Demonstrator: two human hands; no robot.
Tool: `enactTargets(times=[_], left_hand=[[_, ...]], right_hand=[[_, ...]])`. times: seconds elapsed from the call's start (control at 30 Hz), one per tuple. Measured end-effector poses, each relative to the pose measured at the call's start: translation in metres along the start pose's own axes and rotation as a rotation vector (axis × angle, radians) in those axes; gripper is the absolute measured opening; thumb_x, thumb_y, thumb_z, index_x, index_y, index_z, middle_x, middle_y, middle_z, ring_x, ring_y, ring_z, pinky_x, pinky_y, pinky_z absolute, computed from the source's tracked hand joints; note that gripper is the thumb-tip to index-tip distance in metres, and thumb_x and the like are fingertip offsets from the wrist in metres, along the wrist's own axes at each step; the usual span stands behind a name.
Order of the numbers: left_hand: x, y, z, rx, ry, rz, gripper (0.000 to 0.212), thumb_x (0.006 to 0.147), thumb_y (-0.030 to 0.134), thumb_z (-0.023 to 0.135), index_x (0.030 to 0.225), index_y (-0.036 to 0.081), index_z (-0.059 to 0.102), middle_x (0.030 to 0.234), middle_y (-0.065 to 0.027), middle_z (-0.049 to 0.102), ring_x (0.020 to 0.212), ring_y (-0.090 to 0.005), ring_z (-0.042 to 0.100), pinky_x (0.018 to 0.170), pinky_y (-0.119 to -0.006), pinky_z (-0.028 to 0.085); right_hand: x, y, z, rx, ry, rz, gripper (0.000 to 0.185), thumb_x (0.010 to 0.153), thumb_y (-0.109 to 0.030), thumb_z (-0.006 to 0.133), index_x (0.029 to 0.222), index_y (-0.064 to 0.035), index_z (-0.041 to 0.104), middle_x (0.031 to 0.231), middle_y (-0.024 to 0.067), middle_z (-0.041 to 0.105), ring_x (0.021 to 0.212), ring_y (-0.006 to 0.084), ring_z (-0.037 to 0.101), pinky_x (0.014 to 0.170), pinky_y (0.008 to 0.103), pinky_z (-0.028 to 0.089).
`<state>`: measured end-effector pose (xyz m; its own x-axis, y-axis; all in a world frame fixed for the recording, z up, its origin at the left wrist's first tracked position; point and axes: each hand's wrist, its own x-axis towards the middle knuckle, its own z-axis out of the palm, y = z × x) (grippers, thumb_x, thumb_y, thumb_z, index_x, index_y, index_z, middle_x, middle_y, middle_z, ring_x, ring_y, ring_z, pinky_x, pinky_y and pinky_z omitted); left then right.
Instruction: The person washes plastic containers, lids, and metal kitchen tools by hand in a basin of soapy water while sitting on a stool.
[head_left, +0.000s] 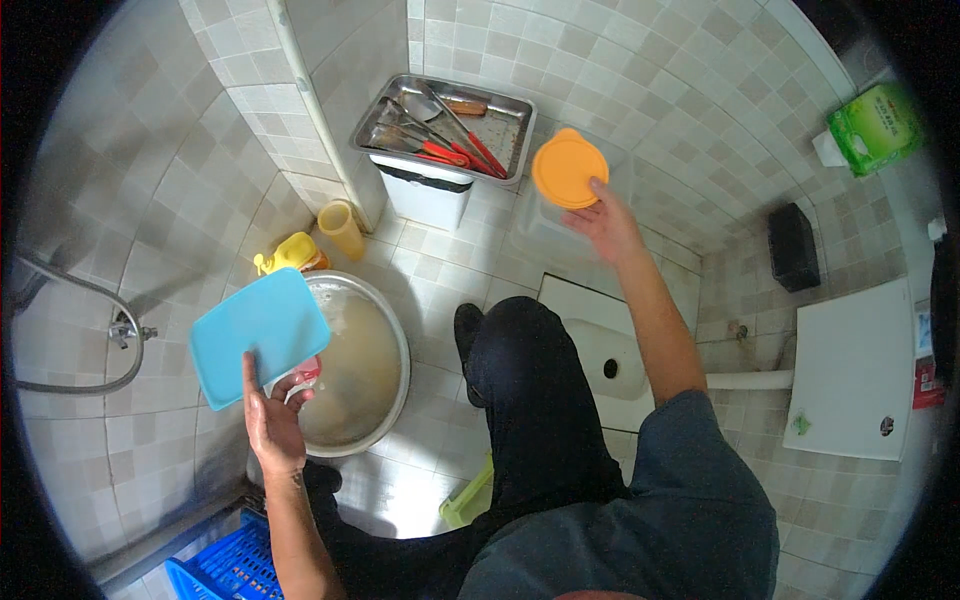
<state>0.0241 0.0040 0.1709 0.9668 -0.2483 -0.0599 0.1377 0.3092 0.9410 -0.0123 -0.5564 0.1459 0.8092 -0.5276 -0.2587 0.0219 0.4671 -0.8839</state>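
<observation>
My left hand (276, 429) holds a light blue rectangular plastic lid (259, 334) by its lower edge, the index finger lying on its face. The lid hangs over the left rim of a large metal basin (406, 367) of cloudy water. A small red and clear item (309, 369) shows just beyond my left fingers; whether I touch it cannot be told. In my right hand (611, 225) is a round orange plastic lid (570, 171) with a tab, pinched at its lower right edge with the thumb on top. Beneath it stands a translucent plastic bin (536, 232).
A metal tray (517, 112) of red-handled utensils rests on a white waste bin (424, 199). Behind the basin are a yellow bottle (300, 251) and a yellow cup (341, 229). A squat toilet (592, 345) lies right, a blue basket (225, 562) lower left, and a green plastic object (465, 504) near my legs.
</observation>
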Motion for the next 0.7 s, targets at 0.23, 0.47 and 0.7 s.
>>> enactTargets(times=[0.23, 0.47, 0.7], left_hand=[[0.004, -0.011, 0.014, 0.024, 0.011, -0.123, 0.093, 0.095, 0.053, 0.058, 0.162, 0.005, 0.014, 0.153, -0.0136, 0.040, 0.109, -0.0275, 0.060, 0.087, -0.040, 0.052], [0.010, -0.022, 0.019, 0.039, 0.030, -0.152, 0.093, 0.094, 0.051, 0.061, 0.162, 0.006, 0.016, 0.145, -0.0131, 0.049, 0.105, -0.0271, 0.062, 0.084, -0.039, 0.054], [0.014, -0.024, 0.011, 0.050, 0.019, -0.188, 0.092, 0.095, 0.050, 0.061, 0.161, 0.006, 0.017, 0.146, -0.0128, 0.049, 0.104, -0.0270, 0.063, 0.084, -0.039, 0.055]], right_hand=[[0.115, 0.017, -0.134, -0.053, 0.202, 0.179, 0.080, 0.084, -0.054, 0.075, 0.141, -0.0051, 0.048, 0.137, 0.0194, 0.047, 0.112, 0.0377, 0.057, 0.079, 0.0504, 0.060], [0.162, 0.030, -0.123, -0.204, 0.423, 0.207, 0.075, 0.084, -0.051, 0.074, 0.142, -0.0132, 0.045, 0.136, 0.0209, 0.052, 0.109, 0.0395, 0.059, 0.084, 0.0545, 0.057], [0.177, 0.041, -0.111, -0.272, 0.442, 0.276, 0.075, 0.088, -0.045, 0.071, 0.147, -0.0105, 0.039, 0.144, 0.0228, 0.037, 0.107, 0.0454, 0.057, 0.083, 0.0579, 0.059]])
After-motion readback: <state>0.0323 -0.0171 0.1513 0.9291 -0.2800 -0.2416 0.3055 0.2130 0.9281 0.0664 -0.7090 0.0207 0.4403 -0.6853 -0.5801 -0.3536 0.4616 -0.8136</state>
